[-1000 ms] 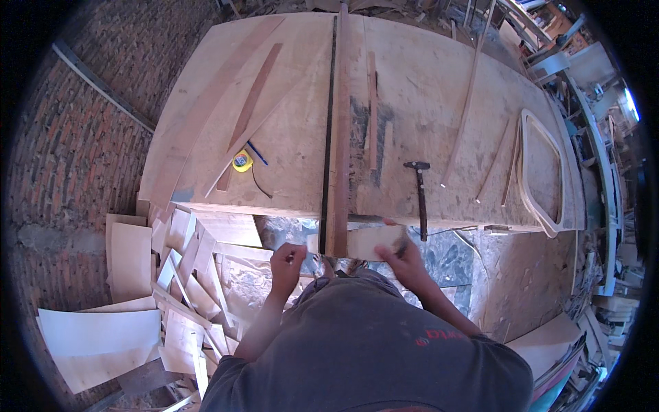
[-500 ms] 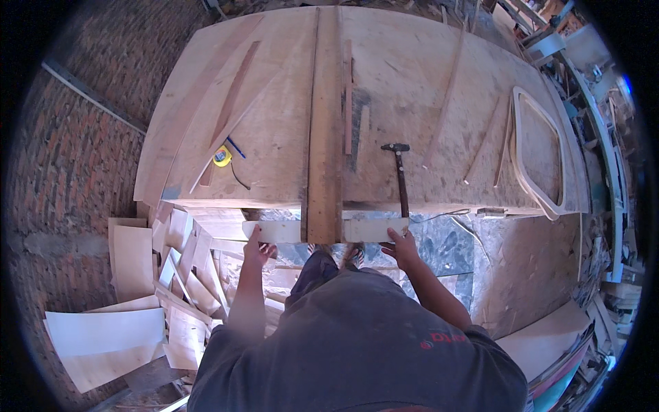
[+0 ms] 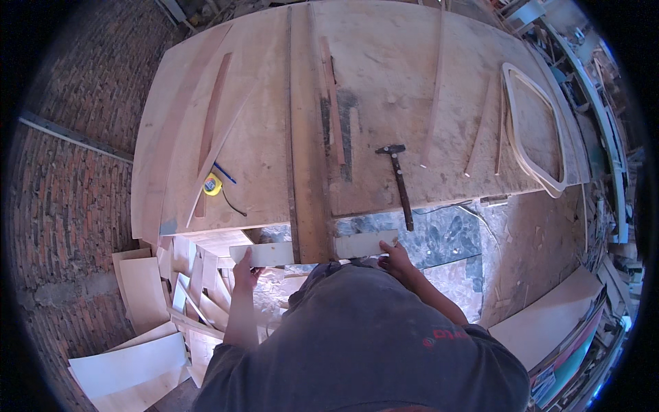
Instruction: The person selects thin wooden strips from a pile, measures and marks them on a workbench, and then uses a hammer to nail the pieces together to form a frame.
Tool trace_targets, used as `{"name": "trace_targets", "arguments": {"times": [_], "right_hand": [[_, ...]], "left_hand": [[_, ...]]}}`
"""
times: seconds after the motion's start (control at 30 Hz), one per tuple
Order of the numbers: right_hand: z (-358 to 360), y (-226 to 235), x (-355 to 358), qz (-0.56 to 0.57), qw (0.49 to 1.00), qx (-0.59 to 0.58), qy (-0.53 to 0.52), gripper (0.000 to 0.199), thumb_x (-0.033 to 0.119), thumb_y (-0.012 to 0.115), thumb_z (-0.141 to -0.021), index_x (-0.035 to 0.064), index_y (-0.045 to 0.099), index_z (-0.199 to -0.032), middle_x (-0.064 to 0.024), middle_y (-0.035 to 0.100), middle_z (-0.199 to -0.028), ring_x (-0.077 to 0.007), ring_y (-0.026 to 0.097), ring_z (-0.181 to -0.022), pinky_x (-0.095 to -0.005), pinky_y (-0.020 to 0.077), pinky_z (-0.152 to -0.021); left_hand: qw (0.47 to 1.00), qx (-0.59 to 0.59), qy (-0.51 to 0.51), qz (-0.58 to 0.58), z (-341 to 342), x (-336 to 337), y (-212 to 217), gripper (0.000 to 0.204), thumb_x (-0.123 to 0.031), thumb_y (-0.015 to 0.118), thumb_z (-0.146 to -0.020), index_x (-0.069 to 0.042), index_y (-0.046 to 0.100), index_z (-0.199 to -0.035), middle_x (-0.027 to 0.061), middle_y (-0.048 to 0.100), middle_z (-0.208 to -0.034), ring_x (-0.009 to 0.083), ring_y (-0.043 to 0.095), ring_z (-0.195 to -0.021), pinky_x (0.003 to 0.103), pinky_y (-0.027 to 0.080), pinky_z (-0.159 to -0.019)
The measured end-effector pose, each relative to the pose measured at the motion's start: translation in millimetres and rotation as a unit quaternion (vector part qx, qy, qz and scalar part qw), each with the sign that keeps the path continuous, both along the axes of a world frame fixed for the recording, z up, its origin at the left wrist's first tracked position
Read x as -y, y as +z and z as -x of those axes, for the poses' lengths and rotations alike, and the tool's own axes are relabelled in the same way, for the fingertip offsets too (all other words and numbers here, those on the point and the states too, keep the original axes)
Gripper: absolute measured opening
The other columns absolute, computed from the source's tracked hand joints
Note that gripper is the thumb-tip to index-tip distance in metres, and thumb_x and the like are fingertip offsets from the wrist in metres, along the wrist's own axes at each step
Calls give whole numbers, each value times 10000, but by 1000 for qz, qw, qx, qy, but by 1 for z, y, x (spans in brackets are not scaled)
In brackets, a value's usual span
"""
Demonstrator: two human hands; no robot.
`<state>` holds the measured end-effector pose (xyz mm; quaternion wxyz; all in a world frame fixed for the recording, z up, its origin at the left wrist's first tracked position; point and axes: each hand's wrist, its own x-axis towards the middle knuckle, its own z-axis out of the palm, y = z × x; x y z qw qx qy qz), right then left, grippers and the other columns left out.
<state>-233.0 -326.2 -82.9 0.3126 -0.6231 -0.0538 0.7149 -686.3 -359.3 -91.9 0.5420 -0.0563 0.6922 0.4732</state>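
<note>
A long brown wooden plank (image 3: 309,151) runs lengthwise over the big wooden worktable (image 3: 391,82), its near end jutting past the front edge toward my waist. Across that end lies a pale, whitish wooden crosspiece (image 3: 274,255), which shows on both sides of the plank. My left hand (image 3: 244,272) grips the crosspiece's left end. At its right end my right hand (image 3: 398,261) is closed, thumb on top and the other fingers partly hidden. A hammer (image 3: 398,182) rests on the table to the right of the plank, its handle pointing at me and overhanging the edge.
On the table's left lie a yellow tape measure (image 3: 212,184), a blue pen (image 3: 224,172) and thin wood strips (image 3: 214,103). A rounded pale frame (image 3: 511,123) lies at the right. Plywood offcuts (image 3: 147,288) heap up at lower left beside a brick wall (image 3: 75,206).
The view has tilted and shifted. The crosspiece, still in both hands, has come slightly nearer my body and away from the hammer handle's end.
</note>
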Motion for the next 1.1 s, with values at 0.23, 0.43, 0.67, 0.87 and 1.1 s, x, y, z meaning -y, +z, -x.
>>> {"name": "trace_targets", "arguments": {"times": [0.23,0.43,0.67,0.87,1.1], "right_hand": [[-4,1,-1,-10,996,34,-76,314,275,651,-899,166,470,-1132,0,517,-930,-137,475,-652,-328,458,-594],[-8,11,-15,6,995,51,-86,303,274,645,-901,130,467,-1100,-20,538,-909,-134,518,-641,-305,466,-559],[-13,5,-28,4,992,54,-116,268,274,643,-903,147,470,-1063,-4,523,-885,-132,527,-673,-316,482,-599],[-5,9,-44,14,988,64,-139,242,283,661,-894,141,484,-977,7,518,-841,-132,540,-676,-331,506,-624],[-9,-4,-51,23,980,63,-188,238,258,677,-886,148,505,-1011,6,525,-801,-144,543,-630,-327,509,-589]], "left_hand": [[999,-21,-27,-28,-21,-4,19,393,-285,740,-826,-11,566,-1047,96,643,-823,192,635,-583,296,557,-466],[998,-29,-56,-6,-26,-21,18,441,-297,759,-807,8,557,-1054,119,638,-848,200,650,-631,305,577,-503],[997,-30,-52,38,-32,-38,11,516,-340,777,-784,25,553,-1071,120,640,-861,207,658,-647,304,591,-527],[995,-49,-81,26,-32,-53,15,596,-415,784,-760,33,554,-1078,114,643,-860,199,661,-638,284,585,-494],[992,-56,-94,64,-30,-74,8,642,-460,782,-748,50,548,-1059,140,633,-921,225,669,-706,313,604,-558]]}}
